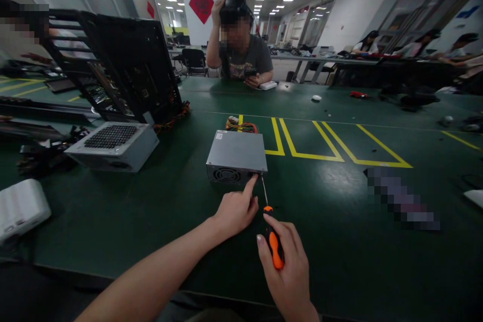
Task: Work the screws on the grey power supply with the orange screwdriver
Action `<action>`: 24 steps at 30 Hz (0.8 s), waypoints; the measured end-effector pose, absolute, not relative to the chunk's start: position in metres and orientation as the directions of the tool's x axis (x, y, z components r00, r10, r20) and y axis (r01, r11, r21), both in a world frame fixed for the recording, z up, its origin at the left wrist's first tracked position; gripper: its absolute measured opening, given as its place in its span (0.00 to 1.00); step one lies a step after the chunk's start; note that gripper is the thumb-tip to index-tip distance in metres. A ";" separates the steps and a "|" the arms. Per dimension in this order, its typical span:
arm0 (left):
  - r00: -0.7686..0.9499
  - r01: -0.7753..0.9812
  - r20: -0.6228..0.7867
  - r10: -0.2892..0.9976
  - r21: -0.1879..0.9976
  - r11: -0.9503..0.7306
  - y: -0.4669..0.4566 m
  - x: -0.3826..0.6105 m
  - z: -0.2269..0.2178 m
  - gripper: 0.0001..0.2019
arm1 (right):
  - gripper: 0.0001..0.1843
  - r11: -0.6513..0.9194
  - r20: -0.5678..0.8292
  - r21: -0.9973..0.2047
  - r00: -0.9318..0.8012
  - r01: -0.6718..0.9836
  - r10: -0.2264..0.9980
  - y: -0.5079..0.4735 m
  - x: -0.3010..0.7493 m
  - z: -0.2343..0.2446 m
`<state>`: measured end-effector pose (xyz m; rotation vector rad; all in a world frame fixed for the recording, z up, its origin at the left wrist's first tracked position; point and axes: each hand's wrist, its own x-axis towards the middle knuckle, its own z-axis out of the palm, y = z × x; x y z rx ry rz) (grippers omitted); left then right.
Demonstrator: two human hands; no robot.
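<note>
A grey metal computer power supply (237,151) lies on the green table, its fan grille facing me and its wires bunched behind it. My left hand (236,214) stretches its index finger to the right end of that front face, touching it. The other left fingers are loosely curled, with nothing visible in them. Between thumb and fingers, my right hand (289,261) grips an orange and black screwdriver (274,241). Its thin shaft points away from me, and the tip meets the front face near the lower right corner, just right of my left fingertip.
To the left stand a second power supply (113,146) and an open black computer case (132,65). A white object (22,209) sits at the left edge. Yellow tape (317,157) marks the table (181,261). Opposite, a person (245,50) holds a phone. Red-handled pliers (358,94) lie far right.
</note>
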<state>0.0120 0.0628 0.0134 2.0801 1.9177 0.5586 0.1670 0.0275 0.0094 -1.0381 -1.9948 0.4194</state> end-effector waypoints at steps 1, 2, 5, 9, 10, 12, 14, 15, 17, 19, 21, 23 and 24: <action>0.059 0.896 0.102 0.993 0.434 -0.097 0.062 0.012 0.013 0.29 | 0.16 0.604 0.522 -0.602 -0.314 0.522 0.793 0.028 0.166 0.010; 0.059 0.896 0.097 0.993 0.434 -0.096 0.062 0.012 0.013 0.29 | 0.16 0.604 0.527 -0.596 -0.311 0.528 0.791 0.028 0.166 0.010; 0.052 0.890 0.093 0.994 0.447 -0.089 0.060 0.013 0.015 0.30 | 0.17 0.585 0.523 -0.596 -0.287 0.550 0.803 0.027 0.165 0.008; 0.044 0.868 0.107 0.993 0.488 -0.091 0.056 0.013 0.016 0.31 | 0.20 0.490 0.477 -0.658 -0.186 0.572 0.859 0.025 0.167 0.001; 0.040 0.867 0.111 0.993 0.490 -0.090 0.056 0.013 0.015 0.32 | 0.21 0.460 0.472 -0.684 -0.137 0.567 0.871 0.025 0.167 0.000; 0.038 0.869 0.124 0.992 0.485 -0.094 0.055 0.012 0.014 0.32 | 0.20 0.427 0.460 -0.713 -0.089 0.556 0.884 0.023 0.168 -0.002; 0.035 0.871 0.138 0.990 0.481 -0.098 0.054 0.012 0.013 0.32 | 0.19 0.447 0.490 -0.693 -0.085 0.566 0.868 0.022 0.168 -0.002; 0.034 0.872 0.140 0.990 0.480 -0.098 0.053 0.012 0.012 0.32 | 0.17 0.475 0.526 -0.668 -0.088 0.572 0.846 0.022 0.167 -0.001; 0.028 0.871 0.141 0.990 0.482 -0.094 0.052 0.011 0.011 0.32 | 0.14 0.559 0.606 -0.607 -0.126 0.565 0.785 0.021 0.166 0.000; 0.017 0.875 0.153 0.988 0.476 -0.089 0.050 0.012 0.011 0.32 | 0.12 0.624 0.669 -0.552 -0.154 0.552 0.727 0.020 0.165 0.002; -0.013 0.892 0.169 0.985 0.447 -0.065 0.049 0.013 0.012 0.32 | 0.12 0.639 0.690 -0.534 -0.152 0.553 0.708 0.019 0.163 0.003; -0.035 0.899 0.180 0.983 0.436 -0.047 0.047 0.016 0.012 0.32 | 0.13 0.631 0.676 -0.561 -0.142 0.536 0.723 0.017 0.162 0.004; -0.042 0.896 0.179 0.983 0.442 -0.042 0.047 0.017 0.012 0.32 | 0.13 0.625 0.667 -0.579 -0.138 0.523 0.733 0.016 0.161 0.004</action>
